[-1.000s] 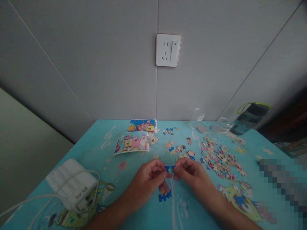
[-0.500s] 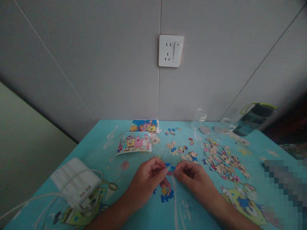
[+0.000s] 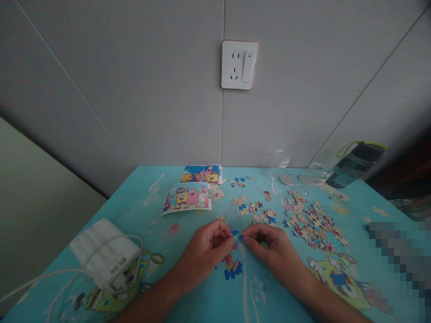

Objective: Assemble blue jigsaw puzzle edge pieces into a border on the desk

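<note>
My left hand point(image 3: 205, 251) and my right hand point(image 3: 269, 249) meet over the middle of the blue cartoon-print table point(image 3: 134, 211). Between their fingertips they pinch small blue puzzle pieces point(image 3: 236, 235), held just above the tabletop. Below the hands lies a small joined cluster of blue and orange pieces point(image 3: 233, 269). A spread of loose puzzle pieces point(image 3: 310, 220) lies to the right of my right hand. Two cartoon reference pictures point(image 3: 187, 197) lie further back, left of centre.
A white power adapter with a coiled cable point(image 3: 103, 253) sits at the front left. Clear glass cups point(image 3: 281, 163) and a dark water bottle with a green loop point(image 3: 353, 163) stand along the back right. A wall socket point(image 3: 239, 65) is above the table.
Both hands have drawn slightly closer together, with the pieces between the fingertips pressed nearer each other. The view has shifted a little.
</note>
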Available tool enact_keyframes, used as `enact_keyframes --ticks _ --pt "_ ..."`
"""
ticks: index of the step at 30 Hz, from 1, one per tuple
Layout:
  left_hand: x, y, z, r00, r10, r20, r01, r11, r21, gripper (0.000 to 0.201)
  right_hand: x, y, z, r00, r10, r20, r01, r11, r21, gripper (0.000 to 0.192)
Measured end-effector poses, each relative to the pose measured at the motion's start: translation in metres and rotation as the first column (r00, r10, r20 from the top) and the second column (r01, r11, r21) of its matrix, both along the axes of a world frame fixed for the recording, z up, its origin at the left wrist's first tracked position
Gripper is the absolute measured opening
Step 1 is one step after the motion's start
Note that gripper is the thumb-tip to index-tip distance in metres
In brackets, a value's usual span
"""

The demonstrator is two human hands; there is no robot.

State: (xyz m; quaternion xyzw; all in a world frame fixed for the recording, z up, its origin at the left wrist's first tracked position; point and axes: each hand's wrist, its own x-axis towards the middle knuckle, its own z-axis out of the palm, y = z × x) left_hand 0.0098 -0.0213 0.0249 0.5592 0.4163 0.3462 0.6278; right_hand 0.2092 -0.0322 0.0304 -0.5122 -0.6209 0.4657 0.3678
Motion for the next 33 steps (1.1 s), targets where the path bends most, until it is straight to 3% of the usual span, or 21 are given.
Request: enact_keyframes --ticks 5,8,12,17,26,33 --pt "-0.003 0.001 0.0 0.999 -0.006 -0.054 0.008 0.999 0.043 0.02 0.001 -0.002 0.002 1.0 -0.023 0.016 0.022 0.999 0.025 0.013" --pt "-0.009 0.006 0.0 0.985 0.091 -0.144 -0.069 0.986 0.153 0.019 0.007 0.001 0.003 0.993 -0.059 0.104 0.053 0.996 0.067 0.015" --pt "-0.022 0.018 -0.002 0.907 0.308 -0.286 -0.197 0.913 0.358 0.021 0.017 0.007 -0.001 0.973 -0.032 0.228 0.01 0.995 0.099 0.017" --pt "-0.033 0.029 -0.008 0.777 0.435 -0.456 -0.141 0.825 0.548 0.021 0.018 0.007 -0.008 0.934 0.092 0.345 -0.132 0.987 0.096 0.021" --pt "-0.034 0.029 -0.014 0.67 0.449 -0.592 -0.025 0.81 0.586 0.019 0.016 0.005 -0.008 0.903 0.163 0.397 -0.249 0.953 0.175 0.021" --pt "-0.035 0.028 -0.01 0.608 0.459 -0.647 -0.009 0.82 0.573 0.016 0.017 0.005 -0.007 0.879 0.198 0.434 -0.297 0.94 0.171 0.024"
